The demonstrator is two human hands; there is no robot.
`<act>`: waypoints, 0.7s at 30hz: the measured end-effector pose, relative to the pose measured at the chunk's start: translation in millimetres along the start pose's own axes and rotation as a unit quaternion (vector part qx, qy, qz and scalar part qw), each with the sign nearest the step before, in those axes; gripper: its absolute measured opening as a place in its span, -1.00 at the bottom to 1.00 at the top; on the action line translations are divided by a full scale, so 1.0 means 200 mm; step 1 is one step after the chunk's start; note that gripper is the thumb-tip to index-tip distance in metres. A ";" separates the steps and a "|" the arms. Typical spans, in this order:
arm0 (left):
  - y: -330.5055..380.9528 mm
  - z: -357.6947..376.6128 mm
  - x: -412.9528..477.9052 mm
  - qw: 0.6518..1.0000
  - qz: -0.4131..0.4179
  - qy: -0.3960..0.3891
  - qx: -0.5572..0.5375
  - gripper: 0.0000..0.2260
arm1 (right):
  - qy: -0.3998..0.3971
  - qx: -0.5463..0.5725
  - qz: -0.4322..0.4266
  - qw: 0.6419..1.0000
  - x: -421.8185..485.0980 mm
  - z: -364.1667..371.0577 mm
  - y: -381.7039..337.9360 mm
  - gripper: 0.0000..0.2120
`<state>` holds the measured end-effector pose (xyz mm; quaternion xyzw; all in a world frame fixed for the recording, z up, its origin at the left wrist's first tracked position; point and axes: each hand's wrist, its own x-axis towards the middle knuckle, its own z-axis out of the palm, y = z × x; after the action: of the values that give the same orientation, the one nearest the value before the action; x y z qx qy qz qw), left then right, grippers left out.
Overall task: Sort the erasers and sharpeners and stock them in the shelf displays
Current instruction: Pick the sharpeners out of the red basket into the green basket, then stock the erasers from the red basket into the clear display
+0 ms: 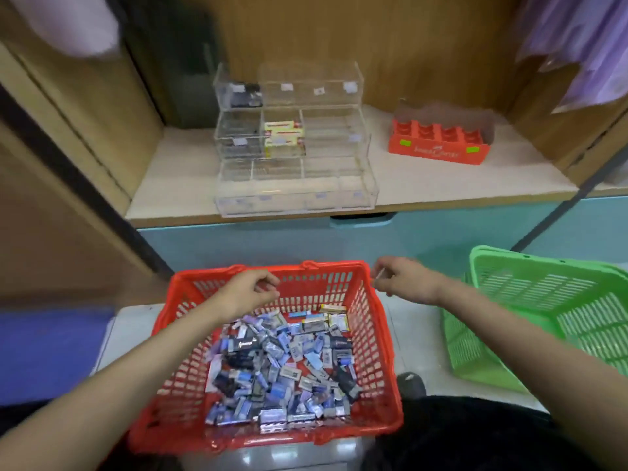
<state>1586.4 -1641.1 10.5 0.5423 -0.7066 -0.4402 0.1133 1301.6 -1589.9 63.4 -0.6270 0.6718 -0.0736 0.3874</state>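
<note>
- Head view: my left hand (249, 290) hangs curled, apparently empty, above the red basket (384, 351); my right hand (404, 280) pinches something small, unidentifiable.
- Erasers and sharpeners (278, 372) lie mixed in the basket; the acrylic display (295, 171) stands mid-shelf, mostly unfilled.
- I advise picking one type per handful.

- The red basket (380, 321) and the green basket (543, 300) are perforated plastic with a slight gloss.
- The tiered display (295, 195) is clear, glossy acrylic.
- The shelf (441, 185) looks like matt, pale wood laminate.
- The orange tray (438, 153) is printed cardboard.
</note>
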 end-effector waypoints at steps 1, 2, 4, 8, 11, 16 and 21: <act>-0.06 -0.04 -0.02 1.000 -0.013 0.016 -0.005 -0.83 | -0.010 -0.034 -0.001 0.999 0.05 0.07 -0.04 -0.95; -0.14 -0.08 -0.04 0.999 -0.029 0.030 -0.011 -0.83 | -0.020 -0.055 -0.004 0.998 0.11 0.17 -0.08 -0.95; -0.27 -0.11 -0.06 0.997 -0.054 0.047 -0.004 -0.84 | -0.038 -0.067 0.002 0.997 0.21 0.34 -0.11 -0.95; -0.50 -0.10 -0.01 0.995 -0.089 0.044 0.012 -0.87 | -0.086 -0.049 0.044 0.994 0.38 0.65 -0.06 -0.92; -0.53 -0.08 0.04 0.996 -0.088 0.016 0.027 -0.83 | -0.069 -0.004 0.082 0.994 0.42 0.77 -0.02 -0.99; -0.53 -0.03 0.08 0.997 -0.083 0.002 0.008 -0.82 | -0.051 0.026 0.110 0.992 0.38 0.85 0.01 -0.88; -0.69 0.06 0.13 0.993 -0.119 0.008 -0.011 -0.82 | -0.059 0.011 0.114 0.992 0.45 0.97 0.05 -0.80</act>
<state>1659.7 -1661.5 -107.7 0.6245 -0.6315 -0.4540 0.0716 1420.6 -1593.3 -113.5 -0.5455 0.7141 0.0012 0.4388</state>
